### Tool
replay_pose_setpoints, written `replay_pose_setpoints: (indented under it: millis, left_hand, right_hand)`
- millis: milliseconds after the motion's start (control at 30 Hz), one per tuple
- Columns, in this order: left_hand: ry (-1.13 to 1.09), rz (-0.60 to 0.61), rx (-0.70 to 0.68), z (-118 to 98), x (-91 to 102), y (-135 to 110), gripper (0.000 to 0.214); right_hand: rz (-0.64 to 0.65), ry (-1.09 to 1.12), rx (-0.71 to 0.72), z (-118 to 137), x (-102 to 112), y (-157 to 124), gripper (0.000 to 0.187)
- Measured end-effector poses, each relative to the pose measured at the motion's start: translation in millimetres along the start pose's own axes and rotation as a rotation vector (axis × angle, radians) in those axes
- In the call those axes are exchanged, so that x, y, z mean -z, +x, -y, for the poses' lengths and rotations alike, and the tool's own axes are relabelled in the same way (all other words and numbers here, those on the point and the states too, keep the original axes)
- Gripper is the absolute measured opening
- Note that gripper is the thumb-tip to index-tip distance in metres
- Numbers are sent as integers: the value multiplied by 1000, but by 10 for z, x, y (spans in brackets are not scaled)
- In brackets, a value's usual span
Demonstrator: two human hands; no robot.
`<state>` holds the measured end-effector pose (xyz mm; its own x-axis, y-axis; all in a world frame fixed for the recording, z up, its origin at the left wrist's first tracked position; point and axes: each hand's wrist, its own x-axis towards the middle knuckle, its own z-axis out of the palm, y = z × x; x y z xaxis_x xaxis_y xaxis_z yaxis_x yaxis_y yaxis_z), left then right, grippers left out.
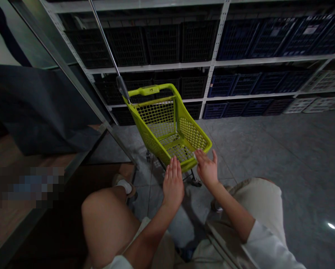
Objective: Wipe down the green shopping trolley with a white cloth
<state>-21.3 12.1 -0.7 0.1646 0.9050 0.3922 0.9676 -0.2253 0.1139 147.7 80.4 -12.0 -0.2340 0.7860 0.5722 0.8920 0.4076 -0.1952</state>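
Observation:
A small yellow-green shopping cart (191, 164) stands on the floor in front of me, its lattice basket holding nothing that I can see. My left hand (173, 185) is at the cart's near rim, fingers straight and side by side, palm down. At the near right corner of the rim is my right hand (208, 170), its fingers stretched out and one digit spread away from the others. Neither hand grips anything. Whether the fingertips touch the rim or hover just over it, I cannot tell. A metal pole (104, 35) rises from the left end of the cart's handle.
Behind the cart, white metal shelving (212, 67) holds rows of black crates (162, 43) and blue crates (237, 39). To my left are a metal-framed table (69, 168) and a dark cloth (44, 108). Grey tiled floor (310, 157) extends to the right. My knees flank my arms.

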Motion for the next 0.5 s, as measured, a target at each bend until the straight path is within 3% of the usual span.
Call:
replay_pose_setpoints:
  millis: [100, 167, 233, 333, 433, 500]
  left_hand:
    - [19, 18, -1, 14, 1, 0, 72]
    - [32, 28, 4, 25, 18, -3, 69]
    - [38, 28, 2, 31, 41, -9, 70]
    - [41, 22, -18, 28, 65, -18, 72]
    - [45, 15, -15, 13, 58, -21, 72]
    - [40, 6, -8, -1, 41, -18, 73]
  right_hand:
    - [88, 124, 157, 457, -3, -103, 71]
    - [123, 168, 260, 479, 11, -123, 74]
    - [142, 173, 377, 256, 26, -103, 78]
    - [105, 112, 456, -355, 35, -30, 79]
    - [-22, -7, 279, -882, 28, 41, 77]
    - [-62, -57, 157, -978, 13, 59, 76]
